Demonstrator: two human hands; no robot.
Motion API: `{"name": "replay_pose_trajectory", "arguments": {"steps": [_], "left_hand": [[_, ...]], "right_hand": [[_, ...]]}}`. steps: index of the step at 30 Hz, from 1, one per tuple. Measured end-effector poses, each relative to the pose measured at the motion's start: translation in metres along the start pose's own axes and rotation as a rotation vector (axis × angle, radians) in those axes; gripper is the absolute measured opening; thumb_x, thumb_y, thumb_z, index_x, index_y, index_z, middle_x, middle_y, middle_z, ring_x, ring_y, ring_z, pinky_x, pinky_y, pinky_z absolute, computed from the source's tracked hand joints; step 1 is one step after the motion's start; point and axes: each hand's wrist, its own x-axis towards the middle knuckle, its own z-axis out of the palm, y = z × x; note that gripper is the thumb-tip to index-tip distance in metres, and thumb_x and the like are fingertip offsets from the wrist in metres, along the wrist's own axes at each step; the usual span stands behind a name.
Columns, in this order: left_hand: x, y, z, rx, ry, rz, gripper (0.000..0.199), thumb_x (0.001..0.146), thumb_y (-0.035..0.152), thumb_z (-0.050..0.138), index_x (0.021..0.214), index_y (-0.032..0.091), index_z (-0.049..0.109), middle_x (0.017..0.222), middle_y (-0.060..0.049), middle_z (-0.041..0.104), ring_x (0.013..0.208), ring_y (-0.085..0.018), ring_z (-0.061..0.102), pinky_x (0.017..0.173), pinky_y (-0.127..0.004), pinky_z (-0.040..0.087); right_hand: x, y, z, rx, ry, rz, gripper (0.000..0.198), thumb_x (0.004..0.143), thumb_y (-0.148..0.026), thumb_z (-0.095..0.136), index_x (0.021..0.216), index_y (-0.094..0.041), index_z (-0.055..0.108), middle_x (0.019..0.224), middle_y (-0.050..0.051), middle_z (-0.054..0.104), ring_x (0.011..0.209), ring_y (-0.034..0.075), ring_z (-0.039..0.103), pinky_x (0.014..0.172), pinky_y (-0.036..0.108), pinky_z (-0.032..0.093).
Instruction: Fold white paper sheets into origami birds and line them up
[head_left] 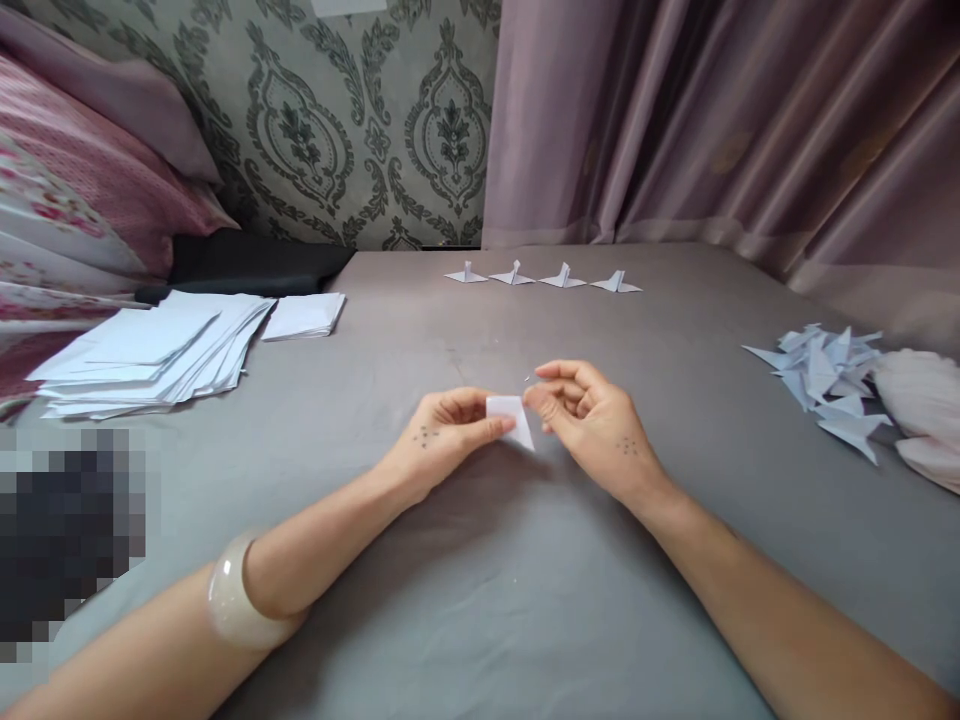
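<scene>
A small piece of folded white paper is held up over the middle of the grey cloth. My left hand pinches it from the left, thumb across the front and the other fingers behind. At its upper right corner, the thumb and a bent finger of my right hand close on the paper's edge. The right index finger stretches out above that corner. What lies behind the paper is hidden by it and by my fingers.
A stack of white paper sheets lies at the left, with a smaller paper stack beside it. Several folded paper birds stand in a row at the back. A heap of folded paper birds lies at the right by a pale cloth.
</scene>
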Motion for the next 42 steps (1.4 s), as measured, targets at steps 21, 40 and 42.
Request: {"name": "replay_pose_trajectory", "arguments": {"steps": [21,40,42], "left_hand": [[-0.002,-0.003,0.005,-0.089,0.052,0.203,0.024,0.072,0.027,0.076,0.090,0.019,0.062,0.094,-0.003,0.066,0.090,-0.016,0.061,0.085,-0.032,0.048],[-0.004,-0.002,0.006,-0.010,0.163,0.255,0.014,0.076,0.030,0.073,0.077,0.017,0.068,0.086,-0.003,0.067,0.081,-0.015,0.060,0.077,-0.028,0.048],[-0.004,-0.003,0.006,0.018,0.174,0.280,0.014,0.075,0.030,0.073,0.076,0.017,0.068,0.086,-0.003,0.066,0.081,-0.015,0.059,0.077,-0.028,0.048]], "right_hand": [[-0.010,0.000,0.011,-0.207,-0.029,-0.172,0.018,0.085,-0.038,0.060,0.086,-0.023,0.070,0.075,0.000,0.067,0.068,0.013,0.057,0.065,0.026,0.046],[-0.017,-0.004,0.015,-0.327,0.099,-0.457,0.002,0.088,-0.025,0.059,0.087,-0.025,0.057,0.082,-0.001,0.061,0.069,0.012,0.055,0.067,0.027,0.047],[-0.016,-0.005,0.015,-0.314,0.105,-0.486,0.002,0.087,-0.022,0.059,0.088,-0.024,0.059,0.086,0.001,0.061,0.073,0.012,0.055,0.068,0.027,0.047]]}}
